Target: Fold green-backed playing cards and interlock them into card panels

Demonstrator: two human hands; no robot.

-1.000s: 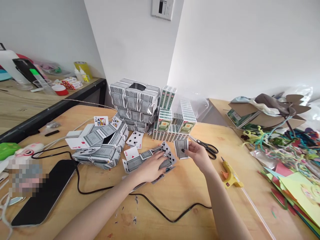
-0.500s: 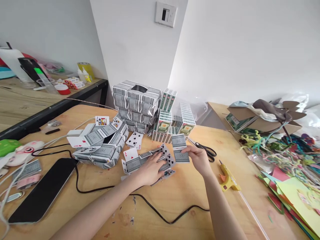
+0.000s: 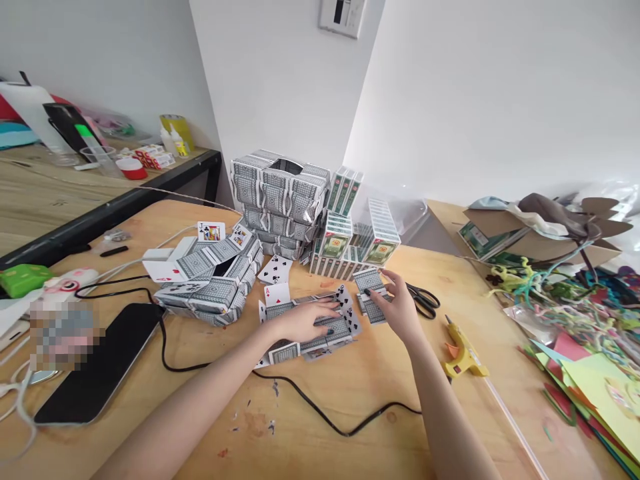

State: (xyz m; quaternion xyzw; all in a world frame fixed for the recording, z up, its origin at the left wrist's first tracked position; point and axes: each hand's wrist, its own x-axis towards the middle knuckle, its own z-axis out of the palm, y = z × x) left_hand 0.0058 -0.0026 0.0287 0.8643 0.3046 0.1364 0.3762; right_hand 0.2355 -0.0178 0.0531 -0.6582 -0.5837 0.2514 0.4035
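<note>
My left hand [image 3: 311,321] lies with its fingers stretched out over a flat arrangement of grey-backed playing cards [image 3: 287,353] on the table. Face-up card edges show around this arrangement, and part of it is hidden beneath my hand. To its right, my right hand [image 3: 400,310] grips a small piece of folded playing cards [image 3: 367,280], with fingers at its upper edge and on its face. Behind stands a box-like structure [image 3: 280,193] built from the same cards. A smaller card-built form [image 3: 220,290] sits at left with loose cards on top.
Green-and-white card boxes [image 3: 337,243] are stacked behind my hands. Black-handled scissors [image 3: 424,301] and a yellow glue gun [image 3: 463,357] lie at right. A black cable [image 3: 340,427] crosses in front. At left is a dark flat phone-like slab [image 3: 103,367]; coloured paper [image 3: 595,380] lies far right.
My right hand has shifted its hold from the side of the card piece to its upper edge and face. My left hand stays on the cards. The view has tilted slightly.
</note>
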